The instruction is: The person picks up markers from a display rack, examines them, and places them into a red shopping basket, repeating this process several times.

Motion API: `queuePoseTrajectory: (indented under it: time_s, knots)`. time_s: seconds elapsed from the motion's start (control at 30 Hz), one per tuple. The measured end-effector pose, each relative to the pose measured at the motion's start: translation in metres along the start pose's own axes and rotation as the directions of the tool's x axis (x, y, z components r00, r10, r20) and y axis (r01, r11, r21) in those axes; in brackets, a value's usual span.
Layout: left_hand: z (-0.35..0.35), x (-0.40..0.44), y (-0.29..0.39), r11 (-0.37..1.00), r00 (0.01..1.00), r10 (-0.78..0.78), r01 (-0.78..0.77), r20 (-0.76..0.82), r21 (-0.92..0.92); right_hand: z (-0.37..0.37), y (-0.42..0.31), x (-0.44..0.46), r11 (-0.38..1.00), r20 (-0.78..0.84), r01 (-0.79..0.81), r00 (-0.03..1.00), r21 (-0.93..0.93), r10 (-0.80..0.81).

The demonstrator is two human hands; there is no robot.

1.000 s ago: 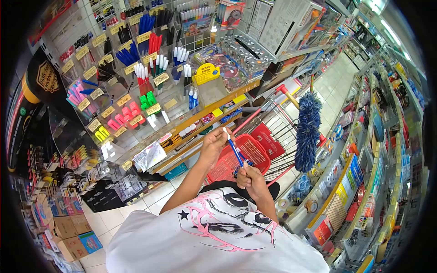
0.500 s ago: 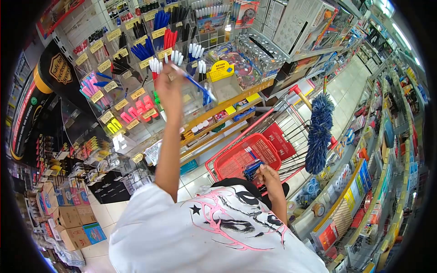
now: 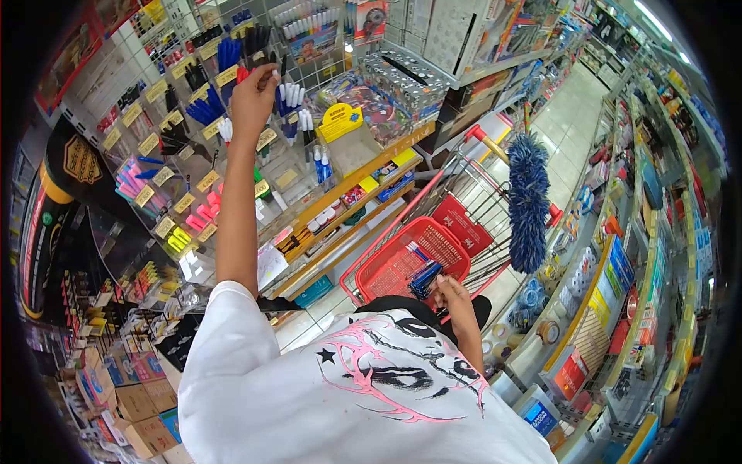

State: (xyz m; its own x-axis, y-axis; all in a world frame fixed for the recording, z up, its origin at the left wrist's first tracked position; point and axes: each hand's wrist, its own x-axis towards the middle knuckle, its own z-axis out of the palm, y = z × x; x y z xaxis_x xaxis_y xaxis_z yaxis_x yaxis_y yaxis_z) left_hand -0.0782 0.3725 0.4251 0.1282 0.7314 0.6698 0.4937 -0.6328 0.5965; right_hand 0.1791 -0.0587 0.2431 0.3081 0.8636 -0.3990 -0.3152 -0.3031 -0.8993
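Observation:
My left hand (image 3: 256, 97) is stretched up to the pen rack (image 3: 288, 180), fingers curled in a pinch beside the red pens (image 3: 242, 74). Whatever is between the fingertips, if anything, is too small to make out. White-capped pens (image 3: 291, 97) stand just right of this hand, and blue pens (image 3: 204, 108) to its left. Below them, blue markers with white tops (image 3: 322, 165) stand in a clear compartment. Low in front of my body, my right hand (image 3: 454, 300) is closed on a bundle of blue and dark pens (image 3: 425, 278) over the red basket (image 3: 371, 263).
The basket sits in a shopping cart (image 3: 352, 278) with a blue fluffy duster (image 3: 529, 205) upright on its right. A yellow display box (image 3: 341, 121) stands on the shelf ledge. Packed shelves (image 3: 599, 309) line the right side, and cardboard boxes (image 3: 147, 437) are at lower left.
My left hand has moved up and left along the rack; the blue, white-ended marker it held is no longer in it. The right hand stays with its pens. The view has shifted slightly.

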Motion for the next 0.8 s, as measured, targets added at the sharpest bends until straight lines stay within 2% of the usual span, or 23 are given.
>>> queuePoseTrajectory:
  time_s: [0.07, 0.3, 0.37, 0.8]
  knots:
    - [0.005, 0.001, -0.008, 0.997, 0.997, 0.051, -0.054, 0.062, 0.053, -0.001, 0.0, -0.001, 1.0, -0.012, -0.005, 1.0, 0.01, 0.005]
    - [0.009, 0.003, -0.02, 0.996, 0.989, 0.035, -0.046, 0.145, 0.072, -0.005, 0.005, -0.001, 1.0, -0.033, -0.01, 0.999, -0.011, 0.009]
    - [0.009, 0.003, -0.024, 0.995, 0.983, 0.08, -0.089, 0.166, 0.049, -0.005, 0.006, -0.001, 1.0, -0.031, -0.008, 0.999, -0.011, 0.008]
    - [0.01, 0.0, -0.028, 0.959, 0.966, 0.198, -0.226, 0.165, 0.173, -0.001, 0.005, 0.0, 0.999, 0.0, -0.017, 1.0, -0.041, 0.017]
